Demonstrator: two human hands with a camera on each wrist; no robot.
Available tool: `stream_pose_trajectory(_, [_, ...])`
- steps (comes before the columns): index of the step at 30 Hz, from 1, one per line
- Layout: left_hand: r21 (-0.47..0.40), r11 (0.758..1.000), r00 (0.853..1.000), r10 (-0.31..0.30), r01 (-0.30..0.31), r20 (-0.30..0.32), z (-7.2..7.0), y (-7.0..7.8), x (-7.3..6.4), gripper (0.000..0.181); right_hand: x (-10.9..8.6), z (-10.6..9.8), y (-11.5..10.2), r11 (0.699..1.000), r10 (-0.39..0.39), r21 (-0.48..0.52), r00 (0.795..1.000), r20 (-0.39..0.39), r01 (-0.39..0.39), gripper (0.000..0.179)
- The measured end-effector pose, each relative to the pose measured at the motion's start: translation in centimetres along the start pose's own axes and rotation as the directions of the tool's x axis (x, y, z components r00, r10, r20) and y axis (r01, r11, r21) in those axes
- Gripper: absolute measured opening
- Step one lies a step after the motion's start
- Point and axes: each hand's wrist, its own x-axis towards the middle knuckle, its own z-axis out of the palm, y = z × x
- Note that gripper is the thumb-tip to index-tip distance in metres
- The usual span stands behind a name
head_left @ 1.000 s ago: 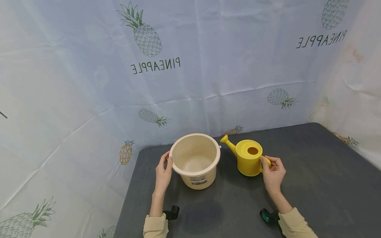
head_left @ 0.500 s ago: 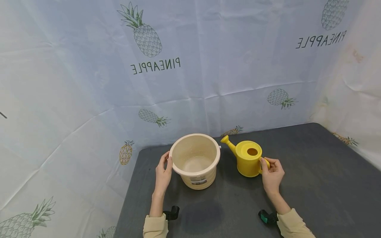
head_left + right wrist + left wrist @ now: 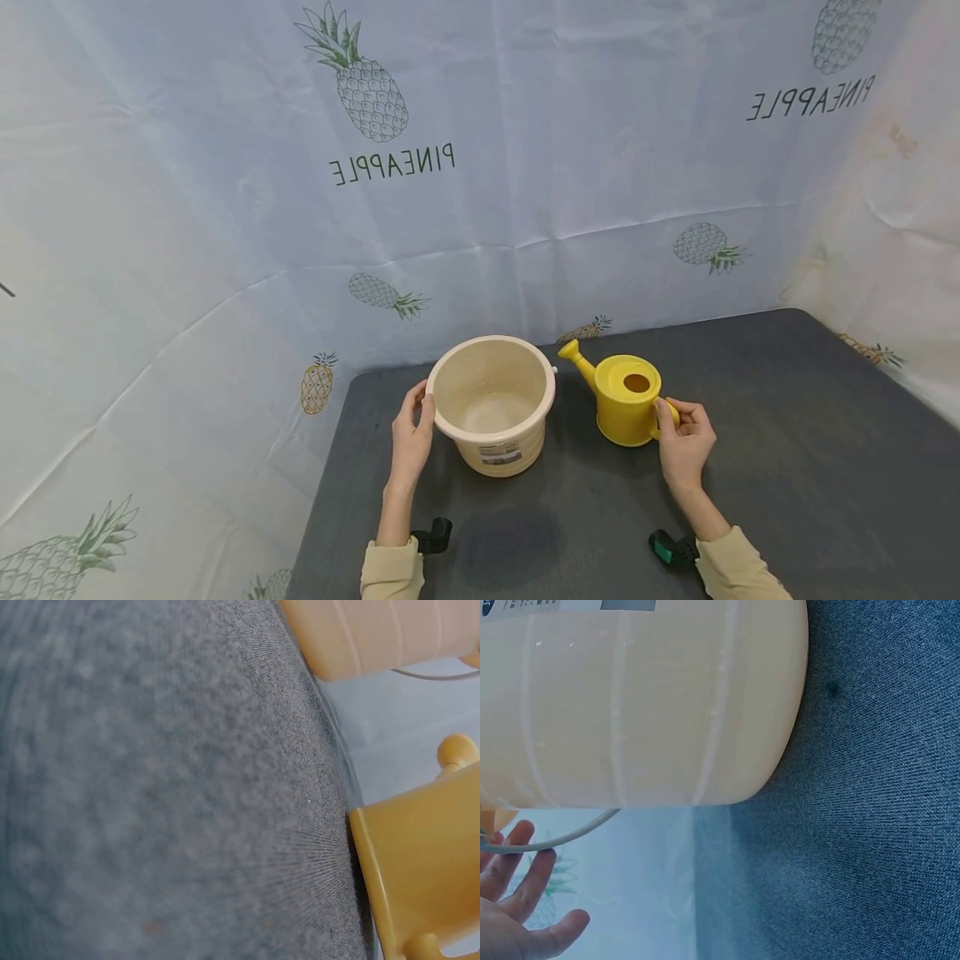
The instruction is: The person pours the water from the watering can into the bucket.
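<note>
A cream bucket (image 3: 491,458) stands upright on the dark table, its opening facing up and nothing seen inside. My left hand (image 3: 411,437) is at its left side, fingertips at the rim. In the left wrist view, the fingers of that hand (image 3: 514,911) are spread and fairly straight, by the bucket's thin grey bail handle (image 3: 577,831). To the right of the bucket is a yellow watering can (image 3: 626,412), its spout pointing left toward the bucket. My right hand (image 3: 686,442) pinches the can's handle between thumb and fingers. That hand is out of sight in the right wrist view.
The dark table (image 3: 787,467) extends right and toward the front. A white cloth with pineapple prints (image 3: 510,208) hangs behind it and along both sides. Black wrist devices (image 3: 433,537) are on both forearms.
The watering can and my right hand have shifted very slightly, the hand a little to the left. My left hand and the bucket stay where they were.
</note>
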Motion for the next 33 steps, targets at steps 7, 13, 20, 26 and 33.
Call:
stream_pose_trajectory(7, [0.005,1.000,1.000,0.005,-0.005,-0.003,0.1,0.0,0.0,0.037,0.0,-0.2,0.3,0.999,0.005,0.053,1.000,-0.015,-0.004,0.018])
stream_pose_trajectory(13, [0.013,1.000,1.000,0.010,-0.010,-0.007,0.1,0.2,-0.1,0.037,-0.1,-0.3,0.4,0.991,0.018,0.136,1.000,-0.017,-0.015,0.020])
stream_pose_trajectory(20, [0.010,1.000,1.000,0.013,-0.013,-0.003,0.0,0.2,-0.1,0.037,-0.1,-0.2,0.4,0.995,0.023,0.095,1.000,-0.002,-0.022,0.019])
stream_pose_trajectory(26, [0.023,1.000,1.000,0.021,-0.021,-0.003,0.0,0.0,-0.2,0.037,-0.2,-0.3,-0.2,0.994,0.069,-0.088,0.998,0.003,-0.068,0.019])
stream_pose_trajectory(33, [0.041,0.998,0.999,0.051,-0.050,-0.011,0.1,0.4,-0.2,0.035,-0.2,-0.7,-0.5,0.965,0.099,-0.246,0.994,0.036,-0.087,0.017])
